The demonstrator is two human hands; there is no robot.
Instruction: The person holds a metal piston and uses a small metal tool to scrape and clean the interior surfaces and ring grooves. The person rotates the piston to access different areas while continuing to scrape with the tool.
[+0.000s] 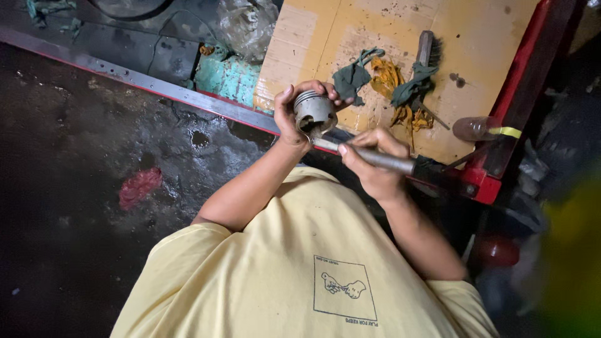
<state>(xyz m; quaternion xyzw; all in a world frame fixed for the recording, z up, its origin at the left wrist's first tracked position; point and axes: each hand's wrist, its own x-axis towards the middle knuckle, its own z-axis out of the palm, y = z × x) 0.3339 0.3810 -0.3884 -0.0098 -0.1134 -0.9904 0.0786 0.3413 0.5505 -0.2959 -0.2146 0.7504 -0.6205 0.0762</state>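
Head cam, looking down over person in pale yellow shirt (pixel 300 263) w/ small printed square on chest.

Item 1: left hand (pixel 294 112), closed round a grey metal piston (pixel 314 110); thumb on one side, fingers wrapped over far side. Piston held in air just off near edge of cardboard sheet (pixel 388 44), open skirt facing the person, ring grooves visible round the crown end.

Item 2: right hand (pixel 375 159), clamped on a metal-handled tool (pixel 375 156); thumb along shaft. Tool tip meets piston's lower rim, touching or inside the skirt, can't tell which. Black grip end sticks out past the hand twd right.

Item 3: hands close together, apart by a short length of tool shaft.

Item 4: cardboard sheet, stained, lies on red-framed bench (pixel 501 125). On it, approx middle: dark green rags (pixel 354 78) mixed w/ yellow rags (pixel 388 78). Wire brush (pixel 427 53) lies just beside them, bristles twd far edge.

Item 5: clear plastic bottle (pixel 476 128) on its side at cardboard's right edge, against red frame.

Item 6: crumpled clear plastic bag (pixel 247 25) and teal cloth (pixel 228 78) by cardboard's left edge.

Item 7: dark wet floor (pixel 75 156) on left, w/ red rag (pixel 139 186) lying on it, well apart from hands.
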